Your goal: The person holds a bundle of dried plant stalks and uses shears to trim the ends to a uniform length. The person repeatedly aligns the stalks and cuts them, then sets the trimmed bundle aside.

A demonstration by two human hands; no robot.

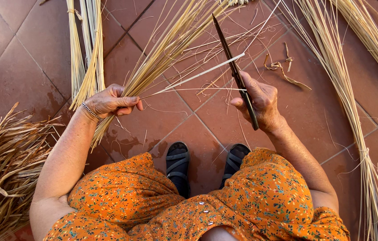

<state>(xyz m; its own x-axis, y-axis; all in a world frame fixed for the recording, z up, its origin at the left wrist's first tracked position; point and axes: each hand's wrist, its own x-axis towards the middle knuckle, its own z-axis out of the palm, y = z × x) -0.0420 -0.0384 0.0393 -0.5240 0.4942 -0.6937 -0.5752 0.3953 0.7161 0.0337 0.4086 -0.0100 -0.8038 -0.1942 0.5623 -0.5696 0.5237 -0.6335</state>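
Left hand [111,101] is gripping a bundle of straw stalks [166,49], fingers curled tight around it. Right hand [260,102] is clasping a dark knife [235,73], blade pointing away. A single pale strip [198,76] is spanning the gap between both hands.

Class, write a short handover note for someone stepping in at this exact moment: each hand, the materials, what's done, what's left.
Left hand: shut on a straw bundle.
Right hand: shut on a dark knife, blade pointing away, along one pale strand pulled out from the bundle.
Done: strand separated.
Left: the bundle, and more straw on the tiles to the right; darker dry leaves piled to the left.
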